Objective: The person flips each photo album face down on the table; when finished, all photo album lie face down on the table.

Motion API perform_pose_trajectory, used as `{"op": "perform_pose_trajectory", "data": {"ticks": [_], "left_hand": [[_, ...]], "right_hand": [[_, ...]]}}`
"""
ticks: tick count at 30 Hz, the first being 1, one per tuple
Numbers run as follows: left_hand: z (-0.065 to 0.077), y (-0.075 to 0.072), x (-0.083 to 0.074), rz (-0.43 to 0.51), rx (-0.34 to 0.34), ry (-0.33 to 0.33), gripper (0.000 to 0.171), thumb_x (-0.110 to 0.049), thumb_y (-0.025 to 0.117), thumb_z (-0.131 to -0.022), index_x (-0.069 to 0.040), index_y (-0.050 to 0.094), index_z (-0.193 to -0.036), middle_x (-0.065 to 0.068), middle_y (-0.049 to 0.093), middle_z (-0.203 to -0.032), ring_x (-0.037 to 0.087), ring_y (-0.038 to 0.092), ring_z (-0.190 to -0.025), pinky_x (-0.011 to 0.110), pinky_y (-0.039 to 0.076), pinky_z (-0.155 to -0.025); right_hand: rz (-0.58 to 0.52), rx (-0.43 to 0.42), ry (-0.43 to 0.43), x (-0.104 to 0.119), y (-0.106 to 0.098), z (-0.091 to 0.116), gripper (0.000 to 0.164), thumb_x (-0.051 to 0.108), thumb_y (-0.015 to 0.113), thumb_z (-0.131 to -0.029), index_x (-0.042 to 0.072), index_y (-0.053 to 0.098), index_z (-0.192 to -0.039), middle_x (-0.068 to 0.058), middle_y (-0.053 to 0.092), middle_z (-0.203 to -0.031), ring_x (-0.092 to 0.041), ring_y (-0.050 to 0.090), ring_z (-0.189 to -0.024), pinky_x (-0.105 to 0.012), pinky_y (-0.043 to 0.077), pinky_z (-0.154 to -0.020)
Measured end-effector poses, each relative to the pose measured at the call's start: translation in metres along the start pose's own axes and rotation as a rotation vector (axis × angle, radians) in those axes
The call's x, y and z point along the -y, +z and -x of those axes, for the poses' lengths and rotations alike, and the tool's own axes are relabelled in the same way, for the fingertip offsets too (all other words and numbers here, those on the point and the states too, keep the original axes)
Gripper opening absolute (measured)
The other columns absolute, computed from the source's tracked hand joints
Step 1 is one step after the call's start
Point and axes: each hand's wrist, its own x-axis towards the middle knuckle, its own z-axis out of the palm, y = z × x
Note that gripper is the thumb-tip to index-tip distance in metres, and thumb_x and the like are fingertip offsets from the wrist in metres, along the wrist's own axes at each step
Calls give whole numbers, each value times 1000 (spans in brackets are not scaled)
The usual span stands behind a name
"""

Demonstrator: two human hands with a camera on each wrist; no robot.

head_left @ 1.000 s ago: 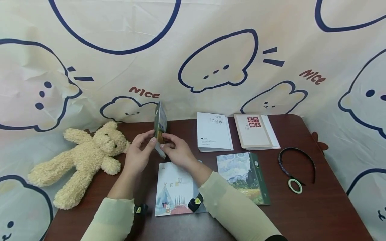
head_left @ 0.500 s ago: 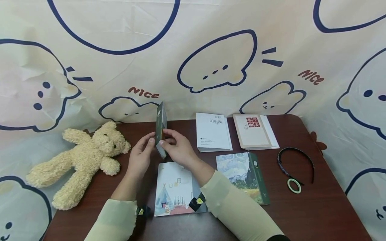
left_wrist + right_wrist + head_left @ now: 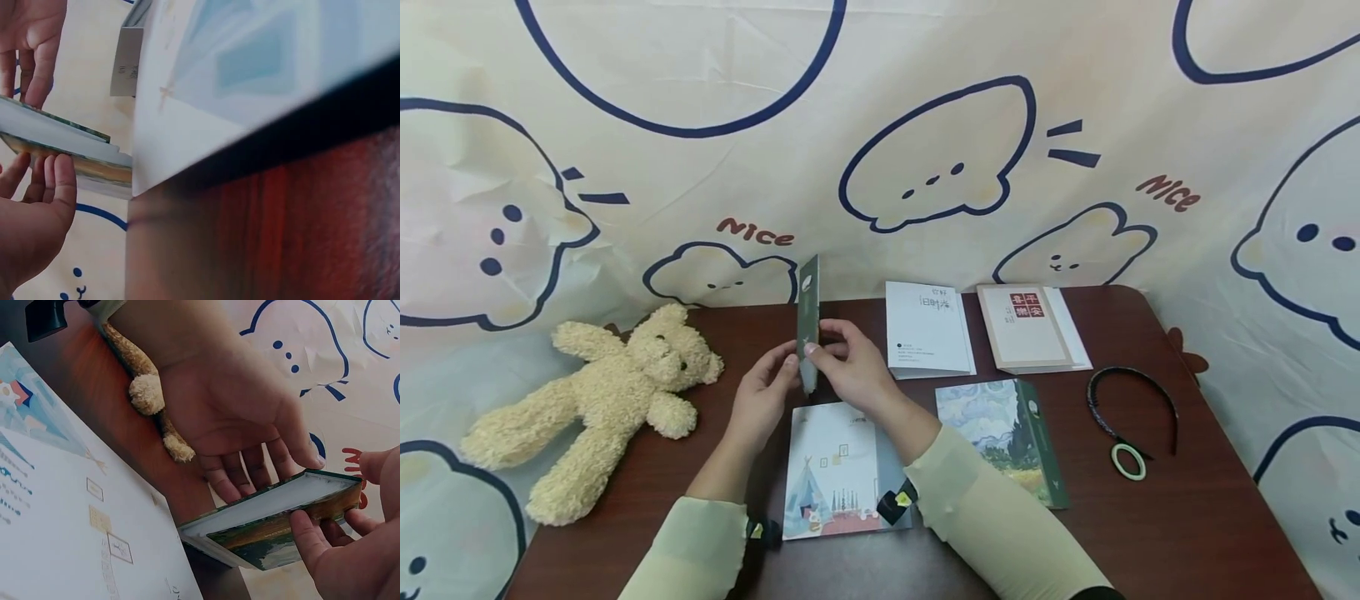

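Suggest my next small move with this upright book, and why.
Perhaps lay the upright book flat: your left hand and right hand hold it on edge, green spine facing you, while the landscape-covered book lies flat on the table.

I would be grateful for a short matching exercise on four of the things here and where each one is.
1. teddy bear
2. book with a tent picture
3. book with a red block
4. green book seen edge-on

A. along the far edge, beside a white book
B. upright between the left hand and right hand
C. at the left of the table
D. partly hidden by the right sleeve

Pairs: 1-C, 2-D, 3-A, 4-B
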Motion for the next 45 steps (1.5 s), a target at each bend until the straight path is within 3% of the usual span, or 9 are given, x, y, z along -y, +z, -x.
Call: {"op": "perform_pose_trajectory", "data": {"ticks": [6,12,18,31,39,45], "left_hand": [[-1,2,5,-53,34,-36,65,-59,56,-102,-19,50,-153,8,48,-156,33,54,-133,55,42,-112],[-2,3,4,-105,36,-1,65,-59,55,-102,-19,50,-153,7,47,-156,28,38,-147,59,31,-118],[-3,3,6,-155,17,13,64,-57,57,-102,-18,51,-152,9,46,-156,30,40,-144,58,38,-114],[-2,3,11,-214,-11,44,59,-50,64,-102,-15,55,-149,12,49,-145,31,52,-133,53,49,-105],[-3,0,16,-294,16,66,53,-40,64,-104,-12,56,-149,14,45,-149,34,51,-131,54,45,-107],[-5,-1,18,-353,34,72,54,-41,64,-104,-13,56,-149,15,43,-152,37,48,-135,59,43,-110]], "right_hand": [[-69,-18,-2,-4,-4,-1,49,33,67,-102,15,54,-145,-8,65,-132,-19,67,-116,-41,56,-95],[-187,-4,-9,-7,-7,-1,46,22,66,-103,7,52,-144,-13,59,-137,-22,67,-118,-38,58,-95],[-263,-8,17,-12,-7,-2,46,16,65,-102,5,51,-144,-16,58,-138,-23,67,-118,-43,56,-98],[-350,-35,81,-21,-4,-4,51,4,62,-102,6,44,-149,-19,61,-136,-27,69,-112,-36,60,-90],[-359,-40,119,-33,-4,-6,48,-1,61,-100,9,49,-145,-19,63,-131,-26,70,-109,-36,60,-89],[-347,-50,140,-37,-4,-8,48,-1,62,-100,8,50,-145,-19,63,-131,-27,70,-109,-38,60,-90]]}}
